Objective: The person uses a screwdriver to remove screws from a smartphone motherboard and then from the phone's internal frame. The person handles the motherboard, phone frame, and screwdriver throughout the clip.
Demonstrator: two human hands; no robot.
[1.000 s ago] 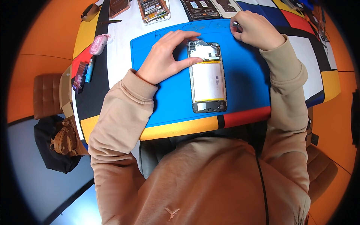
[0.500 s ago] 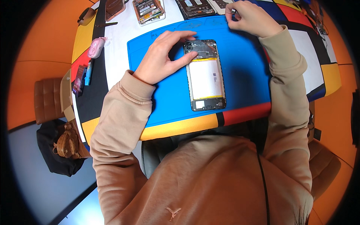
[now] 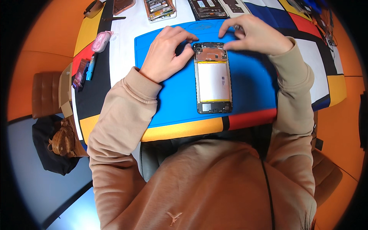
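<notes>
An opened smartphone (image 3: 213,81) lies on a blue work mat (image 3: 253,82), its back cover off. A pale battery with yellow edges fills its middle, and a camera module shows at its top left corner. My left hand (image 3: 168,51) hovers just left of the phone's upper end, thumb and fingers apart, with nothing in it. Over the phone's top right corner is my right hand (image 3: 255,36), thumb and index finger spread. The right thumb reaches the corner; whether it touches cannot be made out. A ring sits on a right finger.
Along the far edge are stacked phone parts (image 3: 161,8), a dark opened device (image 3: 207,8) and a pale perforated panel (image 3: 234,7). At left lie a pink case (image 3: 101,41), a blue marker (image 3: 91,68), a dark purple box (image 3: 81,74) and a tape roll (image 3: 93,8).
My right hand has come down from the mat's far edge to the phone's top right corner, its fingers spreading. My left thumb has lifted off the phone's top left.
</notes>
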